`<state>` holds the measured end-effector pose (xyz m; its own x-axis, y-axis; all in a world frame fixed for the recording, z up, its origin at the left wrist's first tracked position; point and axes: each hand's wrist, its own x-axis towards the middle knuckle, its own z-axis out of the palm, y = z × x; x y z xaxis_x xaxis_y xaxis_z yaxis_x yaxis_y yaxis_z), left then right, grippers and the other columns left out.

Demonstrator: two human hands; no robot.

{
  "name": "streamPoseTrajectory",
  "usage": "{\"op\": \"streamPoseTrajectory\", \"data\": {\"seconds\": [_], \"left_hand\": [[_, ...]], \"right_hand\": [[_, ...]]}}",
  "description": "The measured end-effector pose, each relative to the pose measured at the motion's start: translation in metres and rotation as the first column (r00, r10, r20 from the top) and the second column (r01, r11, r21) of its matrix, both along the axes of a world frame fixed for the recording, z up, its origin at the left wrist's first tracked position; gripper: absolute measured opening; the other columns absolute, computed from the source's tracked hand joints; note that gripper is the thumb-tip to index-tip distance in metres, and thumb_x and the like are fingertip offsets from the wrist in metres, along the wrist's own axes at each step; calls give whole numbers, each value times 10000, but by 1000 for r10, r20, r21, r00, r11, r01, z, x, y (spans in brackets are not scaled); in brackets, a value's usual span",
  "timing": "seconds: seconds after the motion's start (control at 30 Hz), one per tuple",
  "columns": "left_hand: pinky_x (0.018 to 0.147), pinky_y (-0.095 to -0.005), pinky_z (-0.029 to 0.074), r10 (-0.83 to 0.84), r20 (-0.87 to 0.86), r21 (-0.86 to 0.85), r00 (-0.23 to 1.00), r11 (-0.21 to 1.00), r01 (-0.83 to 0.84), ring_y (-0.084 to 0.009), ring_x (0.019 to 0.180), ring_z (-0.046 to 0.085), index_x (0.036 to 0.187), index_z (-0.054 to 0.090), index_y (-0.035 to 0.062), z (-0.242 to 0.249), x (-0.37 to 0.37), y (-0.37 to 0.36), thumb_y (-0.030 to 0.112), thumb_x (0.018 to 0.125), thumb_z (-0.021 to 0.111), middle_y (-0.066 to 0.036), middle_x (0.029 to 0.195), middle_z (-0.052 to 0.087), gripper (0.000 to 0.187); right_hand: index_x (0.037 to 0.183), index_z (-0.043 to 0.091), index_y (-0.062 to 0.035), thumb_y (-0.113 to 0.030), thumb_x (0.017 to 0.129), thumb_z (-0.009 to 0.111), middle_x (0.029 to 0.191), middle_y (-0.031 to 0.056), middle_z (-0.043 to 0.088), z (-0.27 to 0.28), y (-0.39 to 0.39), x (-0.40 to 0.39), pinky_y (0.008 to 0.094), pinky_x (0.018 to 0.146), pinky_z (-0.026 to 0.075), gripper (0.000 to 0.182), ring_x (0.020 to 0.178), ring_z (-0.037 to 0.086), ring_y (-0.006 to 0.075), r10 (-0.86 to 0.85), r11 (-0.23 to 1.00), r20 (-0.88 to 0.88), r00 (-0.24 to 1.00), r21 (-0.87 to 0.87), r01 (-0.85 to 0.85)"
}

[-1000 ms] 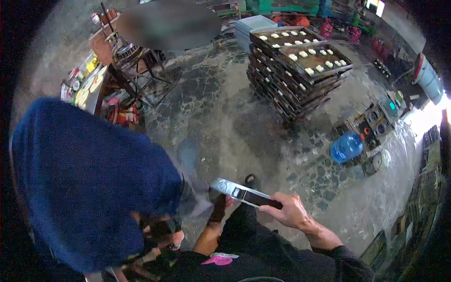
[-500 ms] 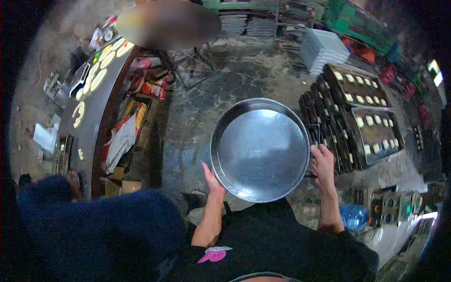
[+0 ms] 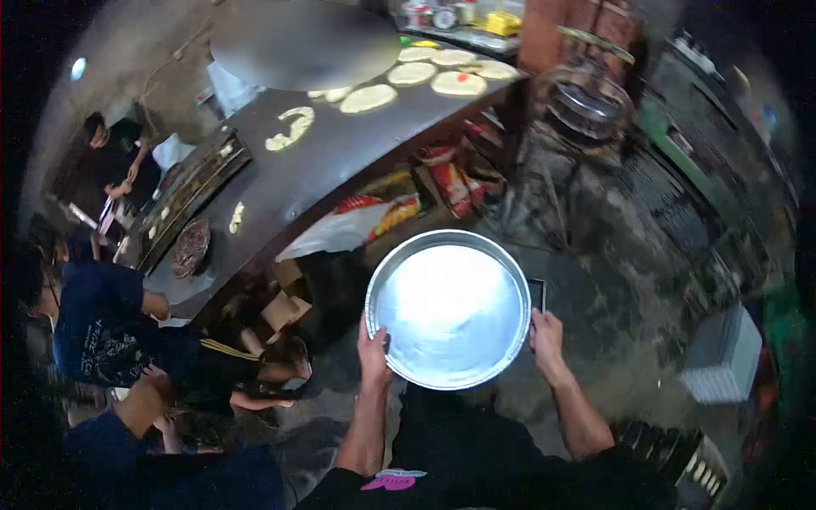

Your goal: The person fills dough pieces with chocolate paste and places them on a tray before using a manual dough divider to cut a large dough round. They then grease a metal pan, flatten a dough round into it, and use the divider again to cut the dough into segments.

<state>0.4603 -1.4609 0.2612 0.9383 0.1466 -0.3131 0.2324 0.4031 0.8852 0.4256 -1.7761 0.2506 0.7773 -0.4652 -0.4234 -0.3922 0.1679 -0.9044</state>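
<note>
- So there's a big round metal pan [image 3: 448, 310] held out in front of the body, roughly level, open side facing up at the camera. It's a circle, so no real long axis to speak of.
- Shiny bare metal, flat bottom, low straight rim, with a bright glare washing out the middle.
- Left hand [image 3: 372, 355] is clamped on the rim at the lower left, thumb hooked over the edge into the pan.
- Right hand [image 3: 546, 334] grips the opposite rim, fingers curled around it. There's a small dark flat thing [image 3: 537, 294] sticking up by that hand; can't tell what it is.
- Beyond the pan is a long dark curved counter [image 3: 340, 153] with pale flat dough rounds [image 3: 442, 72] laid out on it.
- Printed sacks [image 3: 399, 212] are stuffed under the counter.
- Floor [image 3: 595, 255] is dark, patchy stone, and the room's pretty dim.
- People in dark blue shirts [image 3: 98, 314] are at the far left.
</note>
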Motion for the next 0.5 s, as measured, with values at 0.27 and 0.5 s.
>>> {"op": "streamPoseTrajectory", "data": {"seconds": [0.27,0.5], "left_hand": [[941,-419,482,289,202,-73,936,957,-280,-288,1096,563,1451,293,73,-32,252,95,-22,882,428,-158,1292,522,592],[852,-424,511,356,52,-156,933,926,-345,-289,1032,585,1442,309,109,-32,396,135,-2,877,453,-144,1200,561,593]], "right_hand": [[781,525,-40,-266,963,502,558,16,499,-43,87,327,300,414,393,291,440,468,132,335,929,20,942,-176,-327],[919,591,6,-419,954,410,796,230,658,-30,96,502,461,712,502,462,781,648,387,716,532,-226,660,-434,-727]]}}
